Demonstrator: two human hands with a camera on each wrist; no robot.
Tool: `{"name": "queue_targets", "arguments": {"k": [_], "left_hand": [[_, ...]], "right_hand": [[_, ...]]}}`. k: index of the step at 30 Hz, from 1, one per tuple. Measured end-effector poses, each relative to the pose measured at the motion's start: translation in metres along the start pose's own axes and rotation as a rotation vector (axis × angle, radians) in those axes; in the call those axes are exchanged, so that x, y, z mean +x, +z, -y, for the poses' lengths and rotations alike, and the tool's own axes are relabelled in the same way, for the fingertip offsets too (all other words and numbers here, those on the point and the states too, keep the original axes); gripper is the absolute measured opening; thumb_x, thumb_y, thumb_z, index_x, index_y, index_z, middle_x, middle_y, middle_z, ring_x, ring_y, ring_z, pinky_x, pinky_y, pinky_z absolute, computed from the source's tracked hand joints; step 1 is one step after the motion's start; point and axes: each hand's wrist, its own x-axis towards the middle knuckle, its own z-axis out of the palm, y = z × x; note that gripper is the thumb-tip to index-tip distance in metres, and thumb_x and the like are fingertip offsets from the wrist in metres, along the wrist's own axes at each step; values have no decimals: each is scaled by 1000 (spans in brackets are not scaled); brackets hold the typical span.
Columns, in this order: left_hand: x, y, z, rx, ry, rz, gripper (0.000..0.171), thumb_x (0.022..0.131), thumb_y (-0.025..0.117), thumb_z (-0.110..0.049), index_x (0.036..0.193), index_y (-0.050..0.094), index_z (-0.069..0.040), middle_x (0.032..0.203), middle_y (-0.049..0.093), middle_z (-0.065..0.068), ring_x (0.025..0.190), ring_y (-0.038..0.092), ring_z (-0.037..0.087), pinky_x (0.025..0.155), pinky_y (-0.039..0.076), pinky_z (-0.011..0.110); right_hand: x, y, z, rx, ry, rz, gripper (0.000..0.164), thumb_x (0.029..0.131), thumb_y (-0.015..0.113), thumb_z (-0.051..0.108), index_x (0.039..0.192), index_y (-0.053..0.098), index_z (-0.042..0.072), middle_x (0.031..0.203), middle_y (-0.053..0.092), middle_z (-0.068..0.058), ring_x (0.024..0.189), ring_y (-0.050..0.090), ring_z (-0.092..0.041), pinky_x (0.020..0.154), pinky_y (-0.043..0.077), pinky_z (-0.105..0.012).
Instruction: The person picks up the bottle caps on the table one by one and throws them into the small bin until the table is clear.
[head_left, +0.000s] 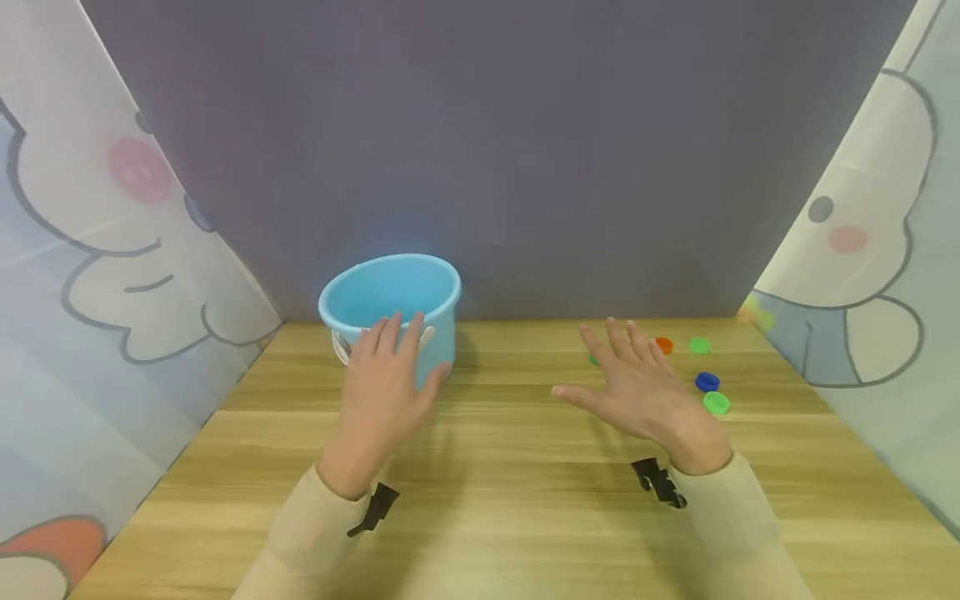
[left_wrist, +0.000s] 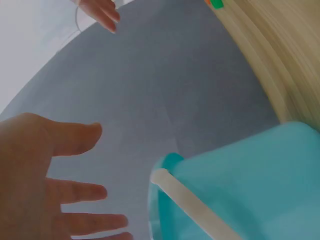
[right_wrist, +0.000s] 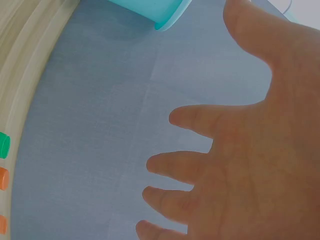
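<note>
A light blue bucket (head_left: 444,333) with a white handle (left_wrist: 195,205) stands upright at the back left of the wooden table. My left hand (head_left: 382,392) is spread in front of it, overlapping its near side in the head view; the left wrist view shows a gap between fingers and rim. To the right, my right hand (head_left: 630,392) hovers over the table, fingers spread and nothing in it. Beyond and beside it lie small round plastic caps: an orange cap (head_left: 663,344), a green cap (head_left: 700,345), a blue cap (head_left: 707,382) and a nearer green cap (head_left: 716,402). My hand partly hides another green cap (head_left: 593,360).
A dark grey panel (head_left: 525,167) rises behind the wooden table (head_left: 510,517). Light cloth with cartoon figures hangs along the left side (head_left: 90,333) and the right side (head_left: 870,250). Black pieces (head_left: 660,483) show at both cuffs.
</note>
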Motion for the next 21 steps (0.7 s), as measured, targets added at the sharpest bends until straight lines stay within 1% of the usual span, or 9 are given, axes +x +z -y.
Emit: {"name": "queue_targets", "arguments": {"k": [3,7,11,15,18,21], "left_hand": [[1,2,7,-17,-1,-33,66,90,75,-34,138,55,6,135,57,32,128,51,48,111,38,57],[4,5,13,-54,3,-81,57,91,73,-27,133,58,8,130,60,31,123,54,48,110,40,56],[7,9,18,-82,31,-154,48,92,71,-22,125,62,11,123,64,30,117,58,48,107,43,55],[10,16,26,-115,61,-228,41,93,70,-20,119,65,11,115,66,28,110,60,47,101,46,56],[12,21,32,-141,81,-250,39,92,69,-17,118,65,11,113,66,28,109,60,47,100,46,56],[13,25,39,-160,90,-250,37,92,69,-15,118,65,11,114,66,28,111,60,46,103,45,56]], "right_hand": [[2,0,1,-4,-3,4,107,89,43,82,164,14,11,167,-4,-25,151,-10,-48,119,-2,-68],[3,1,1,-1,-5,5,106,90,44,81,164,14,11,167,-3,-26,151,-9,-49,118,-1,-68],[2,1,1,4,-5,4,106,90,45,80,164,14,11,167,-3,-25,151,-9,-49,118,-1,-68],[3,1,1,-1,-12,-8,106,90,45,80,164,14,10,167,-3,-26,151,-8,-50,118,0,-69],[3,0,0,-5,-8,-7,106,90,44,81,164,13,11,167,-3,-26,151,-8,-50,118,0,-69],[5,0,-1,-4,-2,-2,107,90,43,81,164,12,11,167,-4,-25,151,-9,-49,118,-1,-69]]}}
